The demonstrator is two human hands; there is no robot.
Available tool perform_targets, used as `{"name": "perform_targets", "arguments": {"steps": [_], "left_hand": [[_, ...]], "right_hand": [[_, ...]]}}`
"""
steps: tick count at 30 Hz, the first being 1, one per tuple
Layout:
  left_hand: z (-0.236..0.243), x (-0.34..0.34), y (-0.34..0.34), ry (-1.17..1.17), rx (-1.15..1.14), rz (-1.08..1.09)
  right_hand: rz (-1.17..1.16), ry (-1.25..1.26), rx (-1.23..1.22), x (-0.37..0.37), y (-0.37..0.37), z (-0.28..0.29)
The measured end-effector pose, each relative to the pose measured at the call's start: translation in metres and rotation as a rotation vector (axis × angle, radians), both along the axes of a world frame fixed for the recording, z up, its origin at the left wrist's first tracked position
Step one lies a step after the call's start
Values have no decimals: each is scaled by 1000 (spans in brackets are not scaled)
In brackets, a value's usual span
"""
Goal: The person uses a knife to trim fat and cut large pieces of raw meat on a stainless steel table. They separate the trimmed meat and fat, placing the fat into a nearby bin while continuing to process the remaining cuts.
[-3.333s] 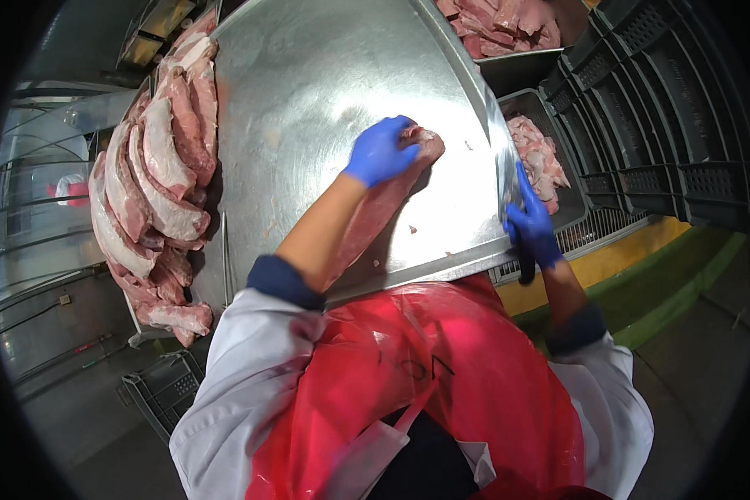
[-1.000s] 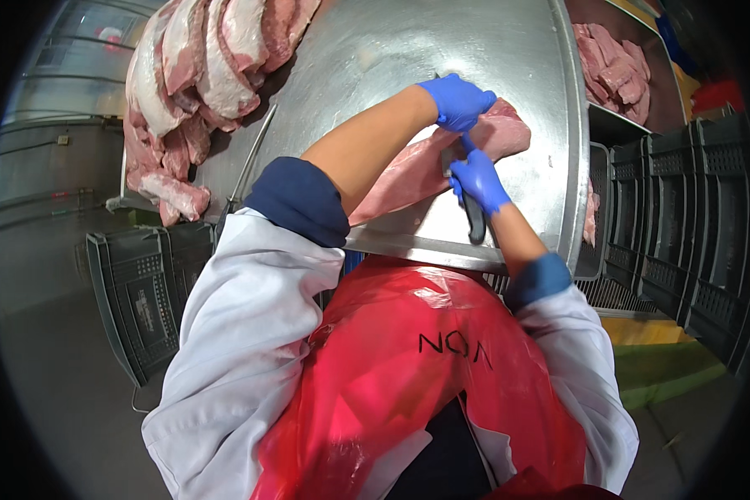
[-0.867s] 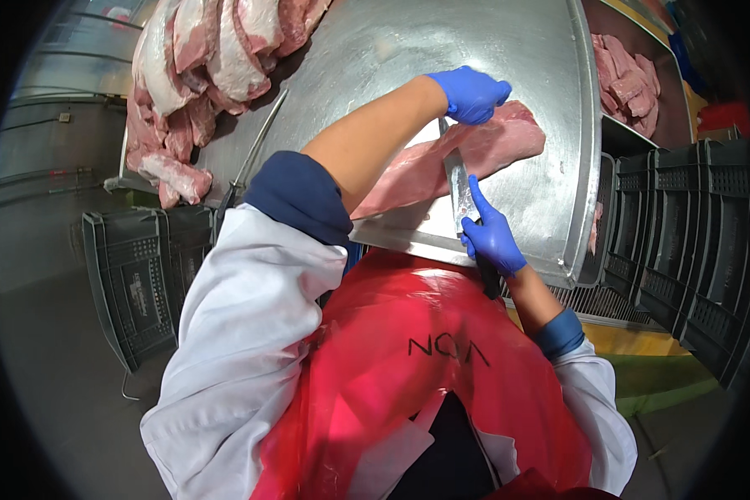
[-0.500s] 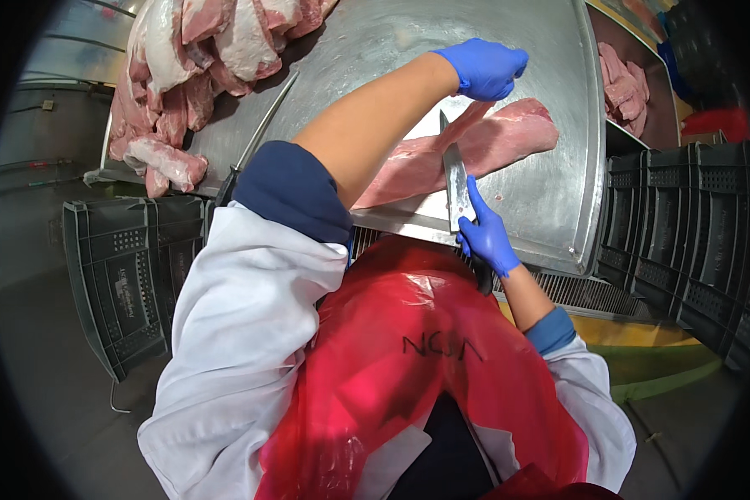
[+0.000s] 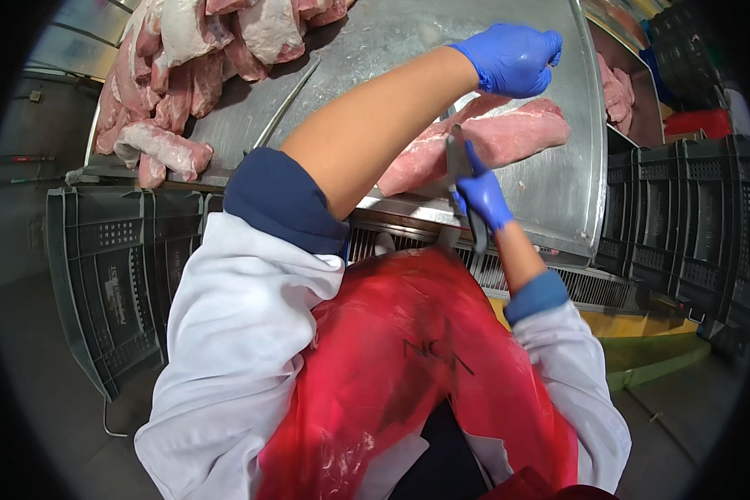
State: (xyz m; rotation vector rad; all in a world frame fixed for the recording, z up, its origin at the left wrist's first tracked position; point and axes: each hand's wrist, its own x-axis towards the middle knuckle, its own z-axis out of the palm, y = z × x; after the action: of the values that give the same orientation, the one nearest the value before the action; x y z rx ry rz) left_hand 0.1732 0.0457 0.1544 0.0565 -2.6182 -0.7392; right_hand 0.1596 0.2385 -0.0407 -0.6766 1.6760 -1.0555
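Both gloved hands are curled closed: the right hand (image 5: 484, 198) grips a knife (image 5: 453, 162); the left hand (image 5: 515, 62) is bunched, its contents hidden. Pink meat (image 5: 521, 129) lies on the metal table (image 5: 550, 187), just ahead of the nearer right hand, long axis slanting from near left to far right.

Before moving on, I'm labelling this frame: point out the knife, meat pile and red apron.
Knife (image 5: 455, 157), head view: on the blade.
Meat pile (image 5: 177, 96), head view: on a middle piece.
Red apron (image 5: 383, 342), head view: on its front.
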Motion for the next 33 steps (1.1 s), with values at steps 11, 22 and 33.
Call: {"name": "perform_targets", "arguments": {"steps": [11,22,33], "left_hand": [[23,50,-7,517,91,-19],[66,103,-4,739,144,-21],[143,256,-46,487,-183,459]], "right_hand": [[88,338,-62,41,-22,-12],[80,61,-4,88,-67,-9],[185,354,-132,154,-126,-7]]}}
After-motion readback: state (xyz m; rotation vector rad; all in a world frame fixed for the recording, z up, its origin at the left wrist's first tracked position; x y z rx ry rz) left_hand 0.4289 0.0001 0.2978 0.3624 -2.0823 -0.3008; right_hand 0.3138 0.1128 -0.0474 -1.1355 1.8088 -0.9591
